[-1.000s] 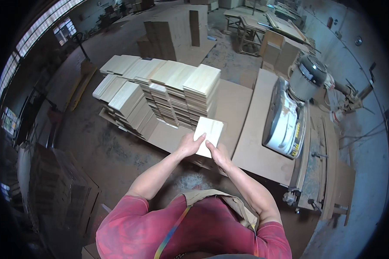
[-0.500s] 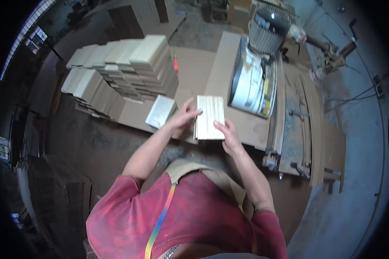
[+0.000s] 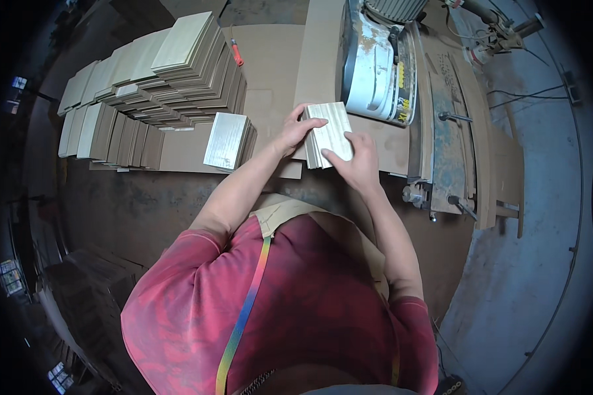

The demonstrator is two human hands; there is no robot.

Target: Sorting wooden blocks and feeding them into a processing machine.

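Between my two hands is a small stack of thin, pale wooden boards (image 3: 329, 131), tilted a little so its layered left side shows. My left hand (image 3: 299, 131) grips the stack's left edge, thumb across the top board. My right hand (image 3: 357, 157) holds the lower right corner, its thumb on the top face and its other fingers partly hidden. Left of my left hand, a separate short stack of boards (image 3: 227, 141) stands on the cardboard-covered table (image 3: 270, 72).
Tall stacks of similar boards (image 3: 178, 43) fill the table's left side. Near them lies a red-handled tool (image 3: 236, 52). A white machine with a motor (image 3: 379, 72) stands at right, beside a metal rail with clamp handles (image 3: 451, 138). A wall (image 3: 540, 197) runs along the right.
My view has shifted, so the table things sit higher in the picture. The held boards have gone from nearly flat-on to tilted, showing their stacked left edges. Both hands still grip them.
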